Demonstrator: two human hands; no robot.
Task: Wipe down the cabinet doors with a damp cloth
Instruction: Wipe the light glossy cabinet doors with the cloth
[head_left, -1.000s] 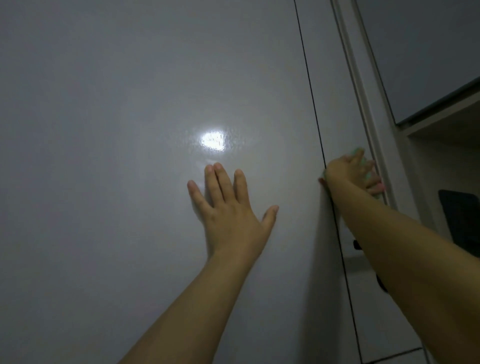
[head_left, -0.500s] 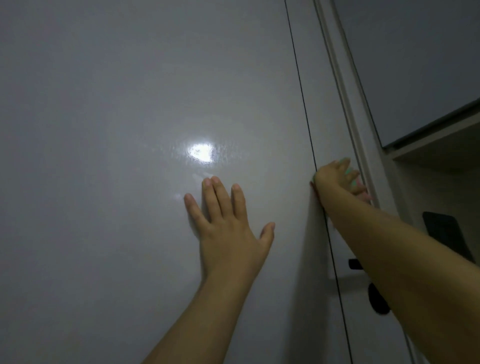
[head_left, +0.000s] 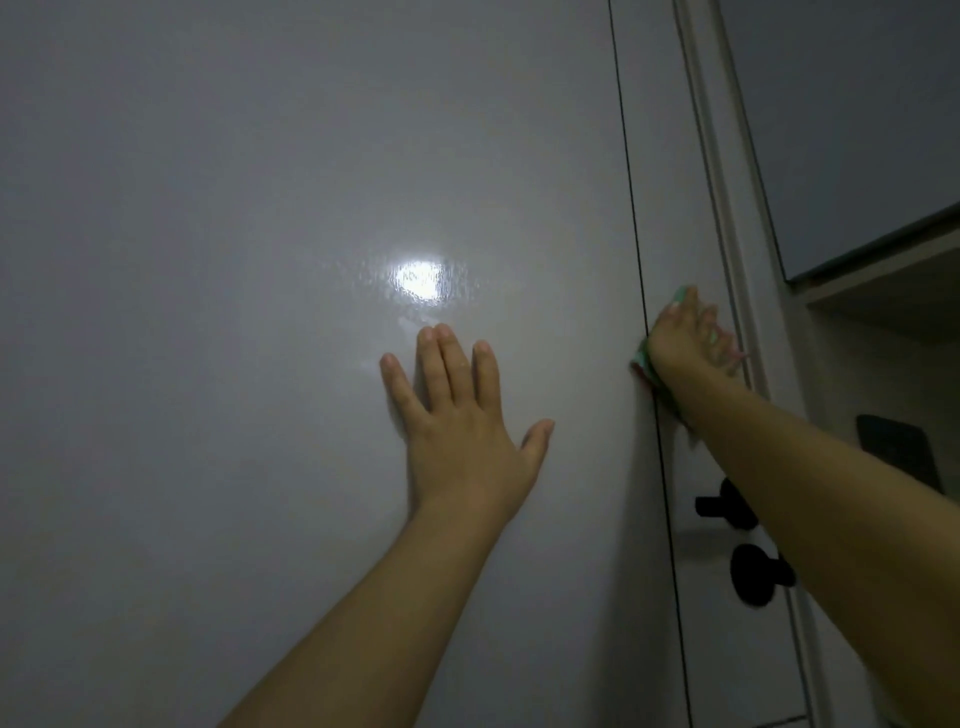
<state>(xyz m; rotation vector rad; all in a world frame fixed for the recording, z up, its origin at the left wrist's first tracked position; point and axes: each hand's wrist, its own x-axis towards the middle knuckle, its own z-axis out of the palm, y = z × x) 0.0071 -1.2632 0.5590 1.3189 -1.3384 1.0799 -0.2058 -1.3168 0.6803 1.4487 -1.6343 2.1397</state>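
Observation:
The big glossy grey cabinet door (head_left: 260, 260) fills the view, with a bright light glare above its middle. My left hand (head_left: 462, 415) lies flat on it, fingers straight and spread. My right hand (head_left: 680, 343) presses a green cloth (head_left: 641, 364) against the narrow panel (head_left: 660, 156) just right of the vertical seam, its fingers bent over the cloth. Most of the cloth is hidden under the hand; only its edges show at the wrist and the fingertips.
A black lever handle (head_left: 722, 506) and a black round knob (head_left: 753, 574) stick out of the narrow panel below my right forearm. An upper cabinet (head_left: 857, 130) hangs at the right above a shelf recess holding a dark flat object (head_left: 896, 447).
My right hand with the cloth has slid a little left, to the seam. My left hand stays flat in the same place. The view has shifted slightly.

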